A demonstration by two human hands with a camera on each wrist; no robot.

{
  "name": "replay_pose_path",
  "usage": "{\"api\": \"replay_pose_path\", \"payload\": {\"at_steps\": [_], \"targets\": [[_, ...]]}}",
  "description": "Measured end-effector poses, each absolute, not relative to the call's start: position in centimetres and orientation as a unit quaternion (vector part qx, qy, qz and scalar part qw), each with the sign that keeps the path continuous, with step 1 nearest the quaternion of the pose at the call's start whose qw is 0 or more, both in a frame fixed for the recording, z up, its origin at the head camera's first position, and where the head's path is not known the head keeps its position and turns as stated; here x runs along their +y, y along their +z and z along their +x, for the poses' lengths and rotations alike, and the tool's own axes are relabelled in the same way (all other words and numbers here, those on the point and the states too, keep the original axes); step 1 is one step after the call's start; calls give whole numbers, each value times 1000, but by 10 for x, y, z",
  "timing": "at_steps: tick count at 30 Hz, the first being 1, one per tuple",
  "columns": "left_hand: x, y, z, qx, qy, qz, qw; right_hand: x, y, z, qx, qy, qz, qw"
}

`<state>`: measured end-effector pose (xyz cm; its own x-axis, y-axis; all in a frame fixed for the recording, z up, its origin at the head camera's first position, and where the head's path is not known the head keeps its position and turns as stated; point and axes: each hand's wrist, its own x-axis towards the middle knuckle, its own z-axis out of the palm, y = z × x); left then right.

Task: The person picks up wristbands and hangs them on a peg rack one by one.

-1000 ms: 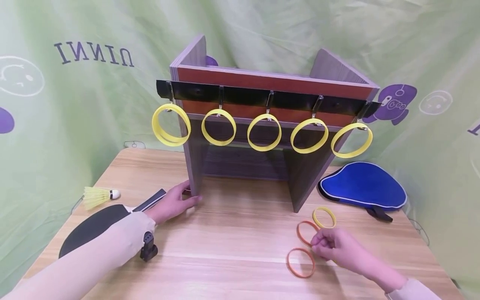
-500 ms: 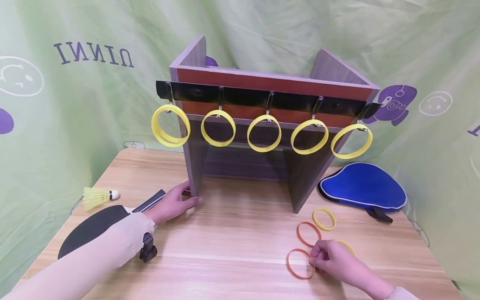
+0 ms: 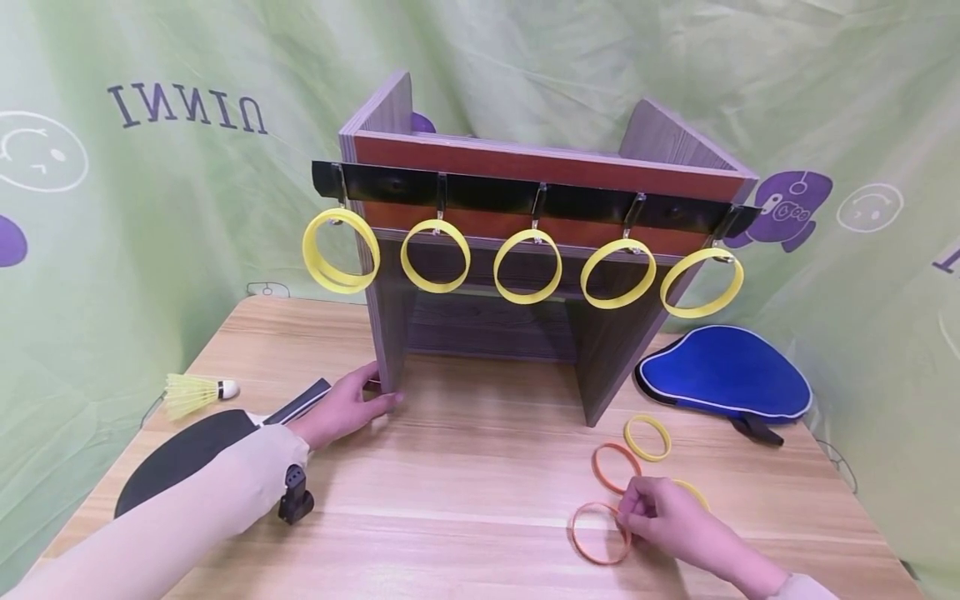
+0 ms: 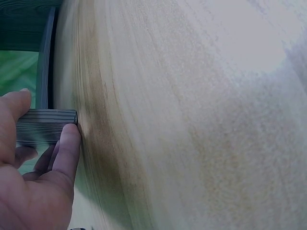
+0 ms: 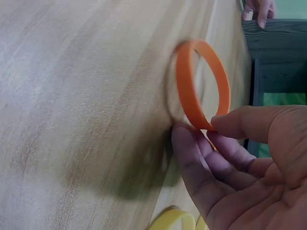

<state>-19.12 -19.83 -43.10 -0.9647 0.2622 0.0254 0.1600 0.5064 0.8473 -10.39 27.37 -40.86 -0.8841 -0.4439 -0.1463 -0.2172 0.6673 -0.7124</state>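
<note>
In the right wrist view, my right hand (image 5: 244,163) pinches the near edge of an orange rubber wristband (image 5: 187,91) between thumb and fingers. The band is tilted up from the table on that side. A second orange wristband (image 3: 616,468) and a yellow wristband (image 3: 647,438) lie just beyond the hand, and another yellow wristband (image 3: 693,493) is partly hidden behind it. At the left, my left hand (image 3: 348,408) grips the lower front edge of the wooden stand's side panel (image 4: 45,125), thumb and fingers on either side. Several yellow wristbands (image 3: 528,267) hang from hooks on the stand's black rail (image 3: 487,190).
A black table-tennis bat (image 3: 187,458) lies under the left forearm, with a yellow shuttlecock (image 3: 198,394) beyond it. Right of the stand rests a blue bat case (image 3: 727,372). Green printed cloth (image 3: 187,208) hangs behind the wooden table (image 3: 420,517).
The right hand has moved slightly left and toward me, off the yellow wristband, and has taken hold of the nearer orange wristband, which now tilts. The left hand has stayed on the panel.
</note>
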Motion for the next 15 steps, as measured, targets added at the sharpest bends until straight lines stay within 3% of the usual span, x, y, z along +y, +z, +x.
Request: {"api": "replay_pose_path", "payload": {"at_steps": [11,15], "targets": [[-196,-431,-190,863,487,125,46,275,-410,-108,776,-532,-188,280],[-197,-432,-191,864,486,120,49,268,-408,-111,748,-559,-191,302]]}}
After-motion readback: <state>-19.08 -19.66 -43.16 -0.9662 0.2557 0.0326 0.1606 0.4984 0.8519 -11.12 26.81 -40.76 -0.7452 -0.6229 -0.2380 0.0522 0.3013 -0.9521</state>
